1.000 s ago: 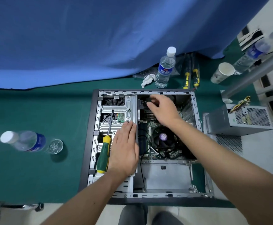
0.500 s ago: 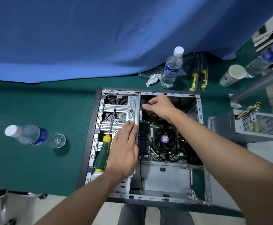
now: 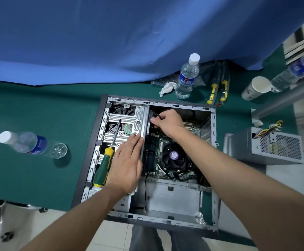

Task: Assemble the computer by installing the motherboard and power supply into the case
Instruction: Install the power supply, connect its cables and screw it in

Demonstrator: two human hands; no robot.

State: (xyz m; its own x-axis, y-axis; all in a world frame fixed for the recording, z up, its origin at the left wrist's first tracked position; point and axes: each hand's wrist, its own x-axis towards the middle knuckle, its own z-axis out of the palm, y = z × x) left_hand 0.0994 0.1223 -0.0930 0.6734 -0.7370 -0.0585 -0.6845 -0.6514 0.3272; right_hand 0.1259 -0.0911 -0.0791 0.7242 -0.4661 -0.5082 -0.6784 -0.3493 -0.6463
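An open grey metal computer case (image 3: 91, 153) holds a green motherboard (image 3: 192, 129). The left hand (image 3: 127, 160) rests flat, fingers together, on its silver drive cage (image 3: 126, 122). The right hand (image 3: 167, 122) pinches a black cable (image 3: 158, 115).

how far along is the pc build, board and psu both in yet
Done: the motherboard already sits inside the case. In hand: the right hand pinches a black cable near the top, while the left hand rests flat on the drive cage. Left: the power supply sits outside.

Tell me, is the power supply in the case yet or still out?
Out. The power supply sits on the table right of the case, its wire bundle loose on top.
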